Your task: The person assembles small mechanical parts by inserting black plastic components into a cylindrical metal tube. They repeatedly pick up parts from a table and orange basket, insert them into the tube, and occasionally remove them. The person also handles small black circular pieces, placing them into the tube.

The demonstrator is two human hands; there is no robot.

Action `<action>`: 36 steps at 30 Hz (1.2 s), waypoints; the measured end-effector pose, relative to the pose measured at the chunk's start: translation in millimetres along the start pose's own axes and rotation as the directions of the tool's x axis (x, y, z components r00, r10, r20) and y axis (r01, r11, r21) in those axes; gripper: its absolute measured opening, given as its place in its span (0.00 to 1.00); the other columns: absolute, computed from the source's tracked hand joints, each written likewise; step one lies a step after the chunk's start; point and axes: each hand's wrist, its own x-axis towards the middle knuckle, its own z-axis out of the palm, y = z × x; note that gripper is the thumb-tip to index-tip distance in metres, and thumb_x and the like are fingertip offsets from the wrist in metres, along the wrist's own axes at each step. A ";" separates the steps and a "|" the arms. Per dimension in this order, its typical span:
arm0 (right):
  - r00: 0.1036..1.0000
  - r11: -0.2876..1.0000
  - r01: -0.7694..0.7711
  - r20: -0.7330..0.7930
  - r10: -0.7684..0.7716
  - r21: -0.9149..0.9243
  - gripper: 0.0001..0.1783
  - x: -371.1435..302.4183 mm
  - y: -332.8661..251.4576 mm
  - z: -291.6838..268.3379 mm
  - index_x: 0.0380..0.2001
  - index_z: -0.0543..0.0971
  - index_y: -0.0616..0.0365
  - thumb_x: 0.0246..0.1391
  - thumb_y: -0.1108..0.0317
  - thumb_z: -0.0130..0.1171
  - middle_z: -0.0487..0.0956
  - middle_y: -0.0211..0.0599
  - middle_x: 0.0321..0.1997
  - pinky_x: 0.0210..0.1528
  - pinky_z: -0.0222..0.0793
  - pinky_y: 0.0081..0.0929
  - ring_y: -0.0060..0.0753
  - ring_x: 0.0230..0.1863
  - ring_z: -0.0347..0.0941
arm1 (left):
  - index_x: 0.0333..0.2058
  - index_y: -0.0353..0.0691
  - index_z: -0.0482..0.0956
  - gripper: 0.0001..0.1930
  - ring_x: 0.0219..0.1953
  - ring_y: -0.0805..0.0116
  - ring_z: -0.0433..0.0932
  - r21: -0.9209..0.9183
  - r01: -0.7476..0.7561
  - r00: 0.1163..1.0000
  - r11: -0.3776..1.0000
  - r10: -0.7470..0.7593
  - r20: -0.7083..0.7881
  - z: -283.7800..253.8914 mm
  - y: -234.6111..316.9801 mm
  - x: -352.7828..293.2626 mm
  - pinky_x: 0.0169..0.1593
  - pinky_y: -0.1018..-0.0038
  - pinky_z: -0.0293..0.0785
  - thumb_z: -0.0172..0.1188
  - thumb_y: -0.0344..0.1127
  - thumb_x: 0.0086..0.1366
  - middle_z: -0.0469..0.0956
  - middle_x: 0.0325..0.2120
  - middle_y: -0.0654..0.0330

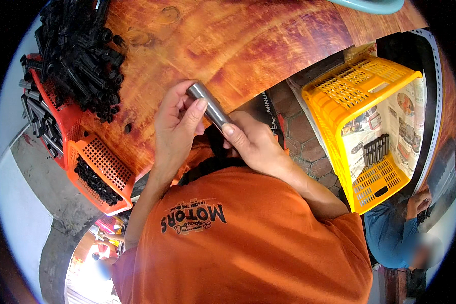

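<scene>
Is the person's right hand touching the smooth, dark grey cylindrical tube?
Touching. The head view shows the right hand with its thumb lying on the lower end of the dark grey cylindrical tube, no gap between them.

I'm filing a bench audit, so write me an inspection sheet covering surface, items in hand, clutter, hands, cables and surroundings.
Surface: glossy wooden table, streaked orange and red-brown.
Items in hand: one grey tube, tilted.
Clutter: heap of black parts on the left; a small dark piece apart from it.
Hands: left hand at the tube's upper end, right hand at its lower end.
Cables: nothing seen.
Surroundings: at left, a red basket with grey tubes and an orange basket with small black pieces; at right, a paper-lined yellow crate holding black pieces; another person in blue, lower right.
</scene>
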 end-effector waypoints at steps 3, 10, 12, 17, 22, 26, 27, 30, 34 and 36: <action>0.990 0.989 0.108 -0.083 -0.116 -0.098 0.20 3.0 7.7 -1.5 0.38 0.72 0.65 0.66 0.55 0.46 0.74 0.48 0.22 0.29 0.70 0.38 0.46 0.25 0.75 | 0.52 0.34 0.68 0.20 0.37 0.72 0.70 0.215 -0.172 0.976 0.962 0.196 -0.095 0.4 -3.7 3.8 0.40 0.76 0.69 0.59 0.34 0.64 0.71 0.40 0.56; 0.991 0.987 0.070 -0.106 -0.086 -0.146 0.20 0.6 -0.8 -1.0 0.40 0.71 0.66 0.66 0.55 0.44 0.75 0.52 0.23 0.30 0.70 0.41 0.53 0.28 0.76 | 0.56 0.37 0.66 0.25 0.57 0.44 0.59 0.781 -0.436 0.726 0.448 0.687 0.011 19.7 20.3 55.5 0.58 0.53 0.54 0.56 0.42 0.63 0.61 0.56 0.43; 0.995 0.990 0.034 -0.093 -0.047 -0.140 0.20 0.0 -7.5 -2.5 0.40 0.71 0.66 0.66 0.55 0.45 0.75 0.53 0.23 0.30 0.70 0.42 0.55 0.28 0.76 | 0.57 0.41 0.64 0.26 0.59 0.43 0.57 0.828 -0.431 0.683 0.359 0.729 0.038 31.3 13.6 67.6 0.58 0.47 0.50 0.55 0.40 0.62 0.60 0.58 0.44; 0.994 0.970 0.029 -0.091 -0.053 -0.242 0.26 6.8 2.6 -3.8 0.37 0.73 0.67 0.61 0.48 0.51 0.75 0.57 0.23 0.29 0.69 0.45 0.60 0.28 0.76 | 0.57 0.42 0.65 0.26 0.60 0.44 0.55 0.858 -0.395 0.718 0.328 0.693 0.065 31.9 9.5 67.5 0.58 0.46 0.49 0.55 0.35 0.59 0.58 0.59 0.47; 0.999 0.982 -0.008 -0.034 0.001 -0.189 0.32 14.9 7.7 -7.4 0.32 0.74 0.68 0.57 0.40 0.54 0.75 0.60 0.23 0.29 0.69 0.45 0.61 0.29 0.76 | 0.57 0.43 0.67 0.27 0.60 0.45 0.56 0.864 -0.371 0.746 0.341 0.664 0.058 36.8 15.9 66.5 0.58 0.46 0.49 0.56 0.32 0.56 0.59 0.59 0.49; 1.000 0.977 -0.007 0.015 0.010 -0.214 0.34 17.2 9.6 -12.3 0.32 0.74 0.69 0.58 0.39 0.51 0.75 0.61 0.24 0.29 0.69 0.45 0.62 0.29 0.76 | 0.56 0.42 0.67 0.27 0.60 0.45 0.57 0.872 -0.356 0.752 0.336 0.657 0.054 37.1 16.3 68.4 0.58 0.47 0.50 0.56 0.30 0.55 0.60 0.59 0.50; 1.000 0.977 0.014 0.004 -0.014 -0.213 0.35 17.3 9.4 -11.7 0.33 0.73 0.70 0.58 0.39 0.50 0.75 0.62 0.24 0.30 0.69 0.46 0.62 0.30 0.76 | 0.56 0.42 0.67 0.26 0.60 0.46 0.57 0.874 -0.351 0.755 0.337 0.654 0.050 38.0 15.8 69.1 0.58 0.47 0.50 0.55 0.30 0.55 0.60 0.59 0.50; 0.999 0.971 0.008 0.033 0.000 -0.240 0.35 17.9 9.8 -12.8 0.34 0.73 0.71 0.59 0.40 0.49 0.75 0.63 0.25 0.31 0.69 0.48 0.65 0.32 0.76 | 0.55 0.42 0.68 0.26 0.60 0.46 0.58 0.871 -0.353 0.762 0.341 0.646 0.056 37.6 15.7 70.2 0.58 0.49 0.50 0.55 0.28 0.55 0.61 0.58 0.50; 0.997 0.979 0.075 0.010 -0.075 -0.191 0.35 19.2 14.8 -9.2 0.36 0.72 0.72 0.60 0.40 0.48 0.75 0.65 0.26 0.32 0.69 0.49 0.68 0.33 0.75 | 0.54 0.42 0.68 0.25 0.59 0.47 0.59 0.854 -0.377 0.756 0.359 0.651 0.060 36.2 16.8 70.4 0.59 0.51 0.50 0.54 0.27 0.55 0.63 0.56 0.51; 0.995 0.973 0.099 -0.008 -0.103 -0.208 0.35 19.9 14.7 -8.4 0.35 0.72 0.72 0.60 0.40 0.48 0.75 0.65 0.25 0.31 0.69 0.49 0.69 0.32 0.75 | 0.54 0.42 0.69 0.25 0.59 0.47 0.59 0.837 -0.402 0.757 0.372 0.649 0.075 35.8 16.5 70.6 0.59 0.52 0.51 0.54 0.26 0.55 0.63 0.56 0.51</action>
